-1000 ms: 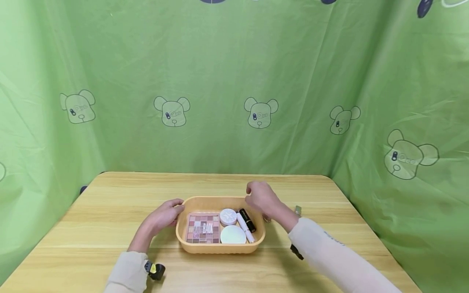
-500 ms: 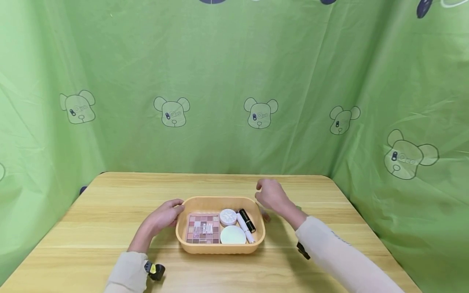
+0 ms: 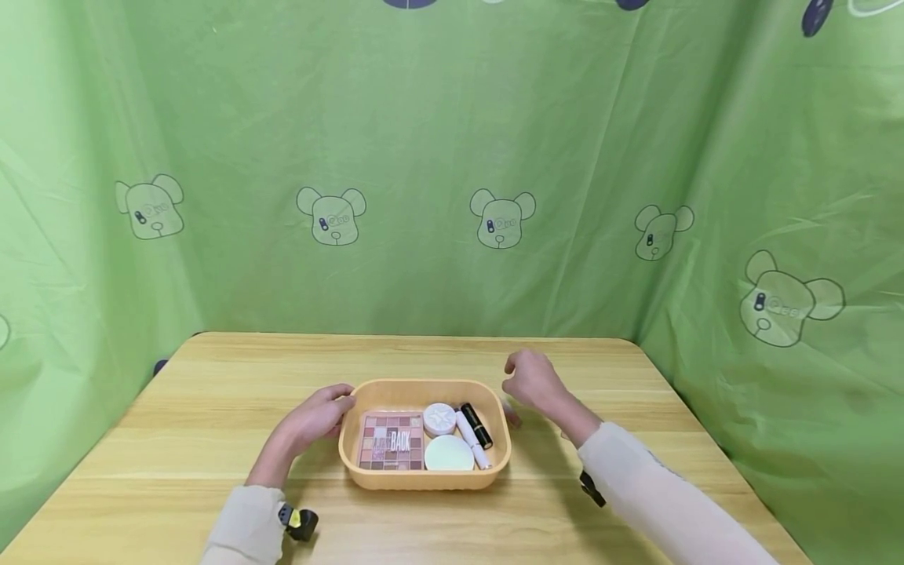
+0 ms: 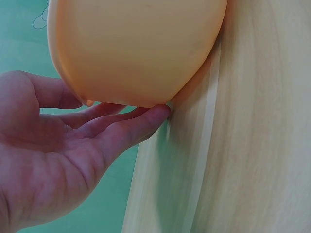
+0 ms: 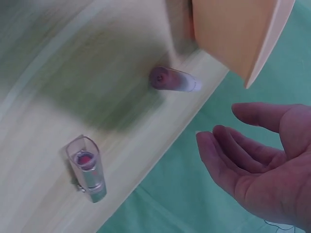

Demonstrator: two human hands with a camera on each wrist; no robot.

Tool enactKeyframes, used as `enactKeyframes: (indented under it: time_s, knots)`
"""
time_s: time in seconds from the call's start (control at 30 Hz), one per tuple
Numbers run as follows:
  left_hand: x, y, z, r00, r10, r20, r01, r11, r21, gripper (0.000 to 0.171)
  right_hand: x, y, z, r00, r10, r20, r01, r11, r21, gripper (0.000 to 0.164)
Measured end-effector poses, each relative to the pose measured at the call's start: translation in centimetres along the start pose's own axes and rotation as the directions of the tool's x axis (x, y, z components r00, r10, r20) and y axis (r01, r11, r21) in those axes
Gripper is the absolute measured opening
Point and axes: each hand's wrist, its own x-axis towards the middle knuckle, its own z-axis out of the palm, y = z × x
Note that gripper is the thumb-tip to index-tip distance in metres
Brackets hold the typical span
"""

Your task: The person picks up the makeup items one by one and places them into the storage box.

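Observation:
An orange-yellow plastic basket [image 3: 426,480] stands on the table. Inside lie an eyeshadow palette [image 3: 392,442], a small round white case [image 3: 439,419], a larger round white compact [image 3: 449,453], a white tube [image 3: 472,439] and a black tube [image 3: 476,426]. My left hand [image 3: 319,410] touches the basket's left end, its fingers fairly straight against the outer wall. Past the right end hovers my right hand [image 3: 535,382], fingers loosely curled around nothing. Below it, a pinkish tube [image 5: 176,80] and a clear-capped lipstick [image 5: 88,170] rest on the table; my arm hides the lipstick in the head view.
The wooden table [image 3: 282,357] ends in a straight back edge. Behind and beside it hangs a green curtain [image 3: 417,290] printed with bear heads. A black wrist camera [image 3: 304,523] sits on the left wrist.
My right hand has moved rightward from above the basket's back right corner to beyond its right end. The left hand, the basket and its contents stay where they were.

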Motion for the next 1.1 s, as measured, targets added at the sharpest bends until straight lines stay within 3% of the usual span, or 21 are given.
enactKeyframes:
  time_s: [0.4, 0.7, 1.1]
  knots:
    - [0.0, 0.0, 0.0, 1.0, -0.002, 0.003, 0.002, 1.0, -0.022, 0.042, -0.6, 1.1, 0.7, 0.992, 0.063, 0.111, -0.061, 0.998, -0.018, 0.029]
    - [-0.1, 0.0, 0.0, 1.0, 0.014, 0.025, -0.013, 1.0, -0.015, 0.046, -1.0, 1.7, 1.4, 0.993, 0.056, 0.109, -0.053, 0.998, -0.029, 0.024]
    - [0.1, -0.1, 0.1, 1.0, -0.003, -0.006, 0.003, 1.0, -0.015, 0.044, -1.2, 2.2, 2.3, 0.99, 0.051, 0.133, -0.049, 0.999, -0.014, 0.007]
